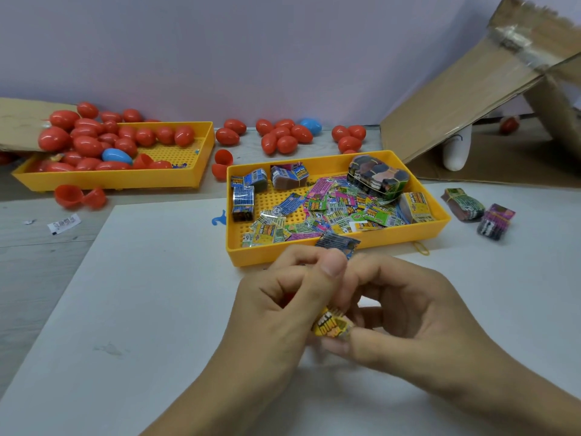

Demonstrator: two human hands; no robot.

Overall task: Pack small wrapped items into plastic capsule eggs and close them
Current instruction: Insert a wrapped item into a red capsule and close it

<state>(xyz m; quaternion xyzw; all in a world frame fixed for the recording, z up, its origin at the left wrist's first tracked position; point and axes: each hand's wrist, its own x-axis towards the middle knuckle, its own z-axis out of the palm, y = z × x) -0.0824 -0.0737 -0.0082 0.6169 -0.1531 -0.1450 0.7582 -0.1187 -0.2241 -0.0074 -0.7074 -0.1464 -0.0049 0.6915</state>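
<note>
Leftmost, a yellow tray (pixel 110 180) sits on the desk (pixel 141 309), heaped with closed red capsule eggs (pixel 85 138) and one blue egg (pixel 116 155). Open red egg halves (pixel 78 196) lie just in front of it, and more closed red eggs (pixel 283 136) cluster along the back wall. Further right, a second yellow tray (pixel 333 256) holds loose wrapped items (pixel 330 209) and banded bundles of them. In front of that tray the left hand (pixel 283 309) has its grip curled, thumb and fingers pinching a dark blue wrapped item (pixel 338 242). The right hand (pixel 418 309), touching the left, pinches a yellow wrapped item (pixel 331 325) between thumb and fingertips. Two more bundles (pixel 478 212) rest on the desk right of the tray, near a tilted cardboard box (pixel 471 105).
</note>
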